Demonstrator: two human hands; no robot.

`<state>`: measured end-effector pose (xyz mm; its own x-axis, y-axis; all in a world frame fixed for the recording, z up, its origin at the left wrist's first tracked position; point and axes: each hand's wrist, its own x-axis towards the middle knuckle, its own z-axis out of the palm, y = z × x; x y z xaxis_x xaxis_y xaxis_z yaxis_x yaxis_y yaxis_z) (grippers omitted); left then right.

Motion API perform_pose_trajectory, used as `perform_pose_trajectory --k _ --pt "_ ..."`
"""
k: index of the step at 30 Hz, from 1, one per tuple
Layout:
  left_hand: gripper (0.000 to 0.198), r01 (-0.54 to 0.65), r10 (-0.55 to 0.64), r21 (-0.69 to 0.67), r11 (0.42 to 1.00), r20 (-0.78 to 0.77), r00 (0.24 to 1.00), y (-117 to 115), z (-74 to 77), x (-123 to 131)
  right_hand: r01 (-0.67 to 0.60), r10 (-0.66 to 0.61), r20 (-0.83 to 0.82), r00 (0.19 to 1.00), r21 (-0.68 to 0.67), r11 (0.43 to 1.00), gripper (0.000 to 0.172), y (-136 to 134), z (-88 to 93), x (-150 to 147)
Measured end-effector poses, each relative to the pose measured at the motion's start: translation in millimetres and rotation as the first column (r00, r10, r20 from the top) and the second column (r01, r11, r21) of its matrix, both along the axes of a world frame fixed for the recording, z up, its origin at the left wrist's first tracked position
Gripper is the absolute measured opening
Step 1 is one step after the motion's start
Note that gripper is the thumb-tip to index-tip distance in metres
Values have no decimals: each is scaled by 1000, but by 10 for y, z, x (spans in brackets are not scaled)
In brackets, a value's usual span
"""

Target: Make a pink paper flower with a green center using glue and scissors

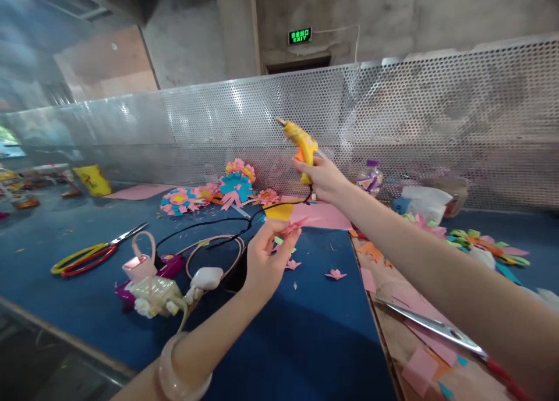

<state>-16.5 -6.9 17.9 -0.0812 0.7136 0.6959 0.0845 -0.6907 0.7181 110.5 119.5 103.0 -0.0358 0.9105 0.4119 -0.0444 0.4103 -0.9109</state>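
My right hand [323, 178] is wrapped round the handle of a yellow hot glue gun [301, 138], held up with its nozzle pointing to the upper left. A black cord runs from its base down to the table. My left hand [267, 260], lower and nearer to me, pinches a small pink paper flower [293, 227] between thumb and fingers. Small pink paper cutouts [336, 274] lie on the blue table just beyond and right of that hand. Behind it are pink sheets of paper [325, 215] and a cluster of finished paper flowers [236, 185].
Scissors with yellow and red handles [89, 258] lie at the left. A power strip with plugs and a charger [159, 293] sits nearer. More scissors [437, 326] rest on paper scraps at right. A bottle with a purple cap [371, 177] stands by the perforated metal screen [209, 121].
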Motion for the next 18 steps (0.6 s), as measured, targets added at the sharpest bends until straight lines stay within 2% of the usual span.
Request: perform_pose_trajectory --k 3,8,11,14,16,18 --pt "10 9 -7 -25 1000 55 998 75 6 -13 -14 14 0 1000 23 1000 14 -336 104 176" --pt "24 202 -163 -210 957 187 969 188 -36 -8 44 -69 130 989 187 981 13 -705 160 190" --pt "23 238 -172 -238 942 267 948 259 -57 -27 -71 54 100 994 185 980 10 -825 165 143" --pt "17 139 -83 -256 957 218 972 309 -68 -70 -157 161 -22 987 117 981 11 -929 132 151" --pt "17 21 14 -283 959 122 992 329 -72 -102 -128 139 -65 988 150 980 18 -1002 92 207" --pt "19 -37 63 -301 953 75 995 350 -80 -128 -52 69 -64 996 232 971 21 -1079 60 306"
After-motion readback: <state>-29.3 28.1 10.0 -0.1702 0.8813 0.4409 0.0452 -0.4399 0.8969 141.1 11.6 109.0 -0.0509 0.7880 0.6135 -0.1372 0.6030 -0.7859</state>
